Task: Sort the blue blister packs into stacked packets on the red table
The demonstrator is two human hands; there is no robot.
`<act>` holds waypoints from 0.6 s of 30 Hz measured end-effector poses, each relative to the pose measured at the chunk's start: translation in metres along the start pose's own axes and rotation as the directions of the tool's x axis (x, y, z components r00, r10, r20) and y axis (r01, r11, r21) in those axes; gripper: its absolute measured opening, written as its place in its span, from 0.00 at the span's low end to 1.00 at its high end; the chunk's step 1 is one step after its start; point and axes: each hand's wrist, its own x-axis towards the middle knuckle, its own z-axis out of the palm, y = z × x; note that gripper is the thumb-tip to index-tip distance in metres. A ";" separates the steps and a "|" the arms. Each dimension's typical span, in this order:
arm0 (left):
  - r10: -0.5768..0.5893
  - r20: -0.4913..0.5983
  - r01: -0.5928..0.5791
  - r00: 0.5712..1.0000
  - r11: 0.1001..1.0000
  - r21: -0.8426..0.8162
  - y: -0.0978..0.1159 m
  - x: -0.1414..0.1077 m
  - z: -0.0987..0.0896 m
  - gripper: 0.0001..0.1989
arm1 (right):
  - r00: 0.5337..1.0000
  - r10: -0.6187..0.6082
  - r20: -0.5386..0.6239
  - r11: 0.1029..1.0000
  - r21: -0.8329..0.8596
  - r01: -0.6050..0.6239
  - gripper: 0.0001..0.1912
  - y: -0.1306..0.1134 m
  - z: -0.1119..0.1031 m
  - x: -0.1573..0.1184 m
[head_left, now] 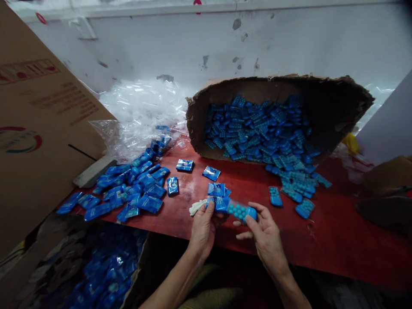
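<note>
My left hand (204, 225) pinches a blue printed sleeve (221, 204) near the table's front edge. In my right hand (265, 227), between thumb and fingers, is a small clear case of blue balls (238, 211) with a blue cap. The case's clear end meets the sleeve's right end; how far it sits inside I cannot tell. Just behind my hands lie flat blue sleeves (216, 189), and a white cloth-like piece (197, 207) is beside my left hand. More blue sleeves (211, 173) lie farther back.
A torn-edged cardboard box (193, 124) lies on its side, spilling cases (296, 184) onto the red table (341, 231). Wrapped blue packs (141, 184) are heaped left, near clear plastic bags (144, 107) and a tall carton (41, 98). Below are more blue packs (109, 266).
</note>
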 end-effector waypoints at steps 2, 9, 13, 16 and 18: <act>-0.016 0.006 0.016 1.000 1.000 -0.007 0.000 0.000 0.000 0.09 | 1.000 0.017 0.004 1.000 0.017 -0.017 0.21 0.000 -0.001 0.000; -0.021 0.036 0.020 0.999 1.000 0.021 0.001 -0.001 0.000 0.11 | 1.000 0.016 0.005 0.999 0.041 -0.017 0.19 -0.001 -0.002 0.000; -0.031 0.023 0.030 0.999 0.999 0.030 0.003 -0.002 0.003 0.11 | 1.000 0.008 -0.009 0.999 0.039 -0.007 0.20 0.000 0.000 0.000; -0.031 0.015 0.031 0.999 0.999 0.032 0.004 -0.003 0.004 0.12 | 1.000 0.002 -0.009 1.000 0.030 -0.002 0.20 0.001 0.001 -0.001; -0.040 0.007 0.040 0.999 0.999 0.030 0.004 -0.003 0.004 0.12 | 1.000 0.002 -0.006 1.000 0.022 -0.001 0.20 0.002 0.002 -0.002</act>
